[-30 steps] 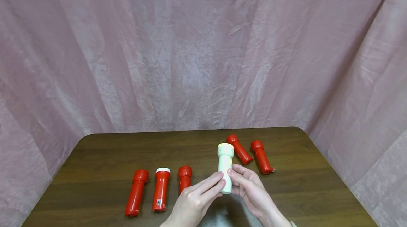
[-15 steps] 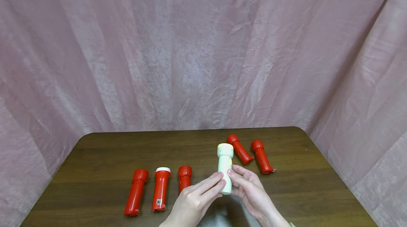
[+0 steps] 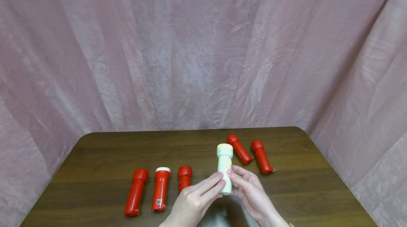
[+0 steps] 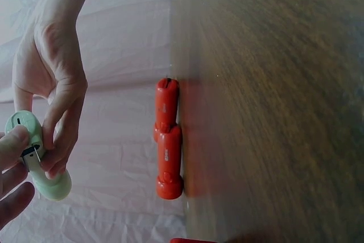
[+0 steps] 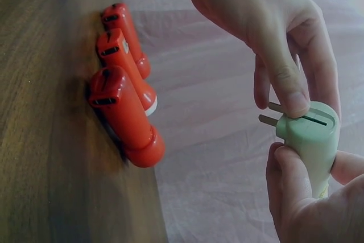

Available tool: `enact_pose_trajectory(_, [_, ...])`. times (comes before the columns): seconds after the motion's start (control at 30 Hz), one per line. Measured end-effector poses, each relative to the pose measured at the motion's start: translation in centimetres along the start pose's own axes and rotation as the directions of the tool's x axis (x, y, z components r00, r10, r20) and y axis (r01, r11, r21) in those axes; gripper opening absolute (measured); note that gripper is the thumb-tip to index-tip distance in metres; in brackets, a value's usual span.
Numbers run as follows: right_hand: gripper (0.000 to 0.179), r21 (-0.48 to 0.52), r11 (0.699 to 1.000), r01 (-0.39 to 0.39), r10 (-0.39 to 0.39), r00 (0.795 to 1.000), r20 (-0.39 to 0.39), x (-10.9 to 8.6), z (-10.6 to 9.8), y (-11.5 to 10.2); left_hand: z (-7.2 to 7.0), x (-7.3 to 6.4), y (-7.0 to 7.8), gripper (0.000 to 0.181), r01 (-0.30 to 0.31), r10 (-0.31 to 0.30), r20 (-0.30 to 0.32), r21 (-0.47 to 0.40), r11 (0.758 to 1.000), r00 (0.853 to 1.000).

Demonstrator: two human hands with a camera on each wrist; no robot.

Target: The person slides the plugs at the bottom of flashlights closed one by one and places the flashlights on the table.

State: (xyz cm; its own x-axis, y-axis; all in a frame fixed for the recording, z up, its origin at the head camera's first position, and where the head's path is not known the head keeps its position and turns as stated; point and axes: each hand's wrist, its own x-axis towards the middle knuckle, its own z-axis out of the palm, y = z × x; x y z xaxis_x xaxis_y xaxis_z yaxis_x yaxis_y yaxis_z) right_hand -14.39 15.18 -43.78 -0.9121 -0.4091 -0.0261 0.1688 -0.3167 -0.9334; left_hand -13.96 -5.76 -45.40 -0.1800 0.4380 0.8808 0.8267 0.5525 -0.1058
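Observation:
A pale green flashlight (image 3: pixel 225 163) with yellow buttons is held upright, head up, between both hands above the table. My right hand (image 3: pixel 254 197) grips its body, thumb on the near side. My left hand (image 3: pixel 197 200) pinches the lower end: two fingertips lie along the body in the head view, and the thumb rests on the flat base in the right wrist view. Two metal plug prongs (image 5: pixel 269 120) stick out sideways near that base, beside a dark slot. The left wrist view shows the flashlight's rounded head (image 4: pixel 54 187) and my left fingers (image 4: pixel 16 203).
On the wooden table (image 3: pixel 105 156), three red flashlights lie to the left: one (image 3: pixel 136 193), one with a white rim (image 3: pixel 161 190), and one (image 3: pixel 184 177) partly behind my left hand. Two more, one (image 3: pixel 240 150) and another (image 3: pixel 262 157), lie at the back right. A pink curtain (image 3: pixel 190 60) hangs behind.
Almost nothing differs. Both hands and the pale green flashlight stay in place with only a very slight shift, and the red flashlights lie as before.

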Motion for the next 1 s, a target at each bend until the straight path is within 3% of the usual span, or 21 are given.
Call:
enact_pose_trajectory(0.33, [0.03, -0.025, 0.999, 0.028, -0.028, 0.999, -0.019, -0.01, 0.27, 0.0, -0.03, 0.05, 0.24, 0.038, 0.024, -0.024, 0.023, -0.005, 1.0, 0.999])
enact_pose_trajectory(1.0, [0.031, -0.028, 0.999, 0.03, -0.031, 0.999, -0.033, -0.16, 0.6, 0.14, -0.23, 0.27, 0.28, 0.037, -0.02, 0.019, 0.007, 0.067, 0.998, 1.0])
